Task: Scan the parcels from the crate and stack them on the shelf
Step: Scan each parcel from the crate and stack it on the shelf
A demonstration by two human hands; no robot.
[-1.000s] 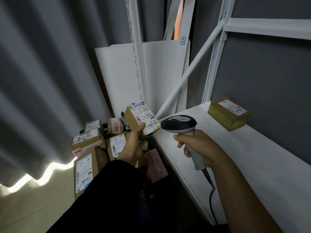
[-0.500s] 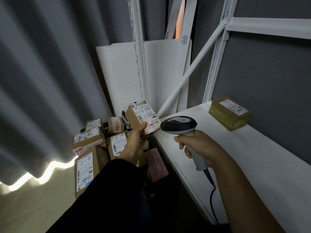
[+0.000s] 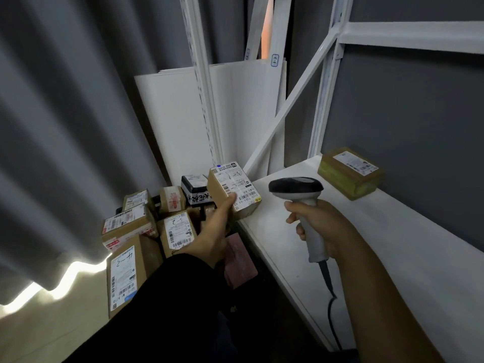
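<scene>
Left hand (image 3: 215, 231) and right hand (image 3: 322, 226) both extend forward, fingers curled gripping.

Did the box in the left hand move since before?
Yes: the held parcel slid right toward the white shelf, uncovering the black parcel behind it.

- The room was dim; a bright strip of light spilled beneath the curtain (image 3: 60, 142) onto the floor (image 3: 36, 334).
- Lines of the shelf (image 3: 392, 231) bowed toward the frame's edges; fine detail was soft.

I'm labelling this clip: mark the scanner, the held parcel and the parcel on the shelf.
scanner (image 3: 296, 186), head view, its dark head.
held parcel (image 3: 236, 185), head view, its white label.
parcel on the shelf (image 3: 356, 163), head view, its top label.
</scene>
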